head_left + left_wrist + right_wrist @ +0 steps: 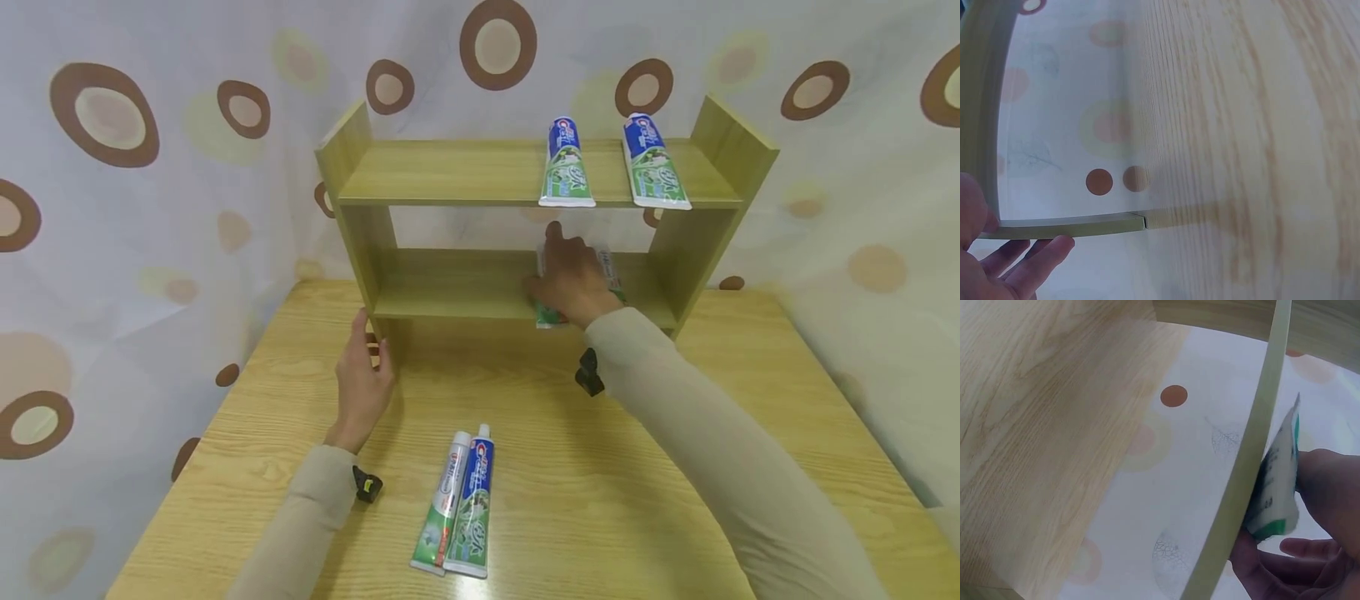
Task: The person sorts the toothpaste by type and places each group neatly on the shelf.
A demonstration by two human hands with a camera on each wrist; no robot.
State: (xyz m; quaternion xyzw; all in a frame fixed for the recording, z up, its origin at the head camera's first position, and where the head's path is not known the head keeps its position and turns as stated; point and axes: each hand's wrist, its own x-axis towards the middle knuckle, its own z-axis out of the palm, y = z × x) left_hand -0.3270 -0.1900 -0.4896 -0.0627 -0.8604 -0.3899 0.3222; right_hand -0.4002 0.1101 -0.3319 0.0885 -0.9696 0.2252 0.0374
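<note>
Toothpaste tube (1277, 487) front-to-back, crimp outward, right hand (573, 279) holding it, left hand (362, 383) gripping shelf side (367, 242)

Right hand (1334, 495) holds white-and-green tube (1277, 487), dark print on side, along shelf board (1249, 456). Fingertip at board edge. Wood-grain tabletop (1066, 419) left, wooden panel (1222, 314) up top. Pale backdrop (1147, 506) between: brown dot, leaf prints.

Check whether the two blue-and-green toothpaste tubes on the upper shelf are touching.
Apart. The head view shows a clear gap, with bare upper shelf visible, between the left toothpaste tube and the right toothpaste tube.
</note>
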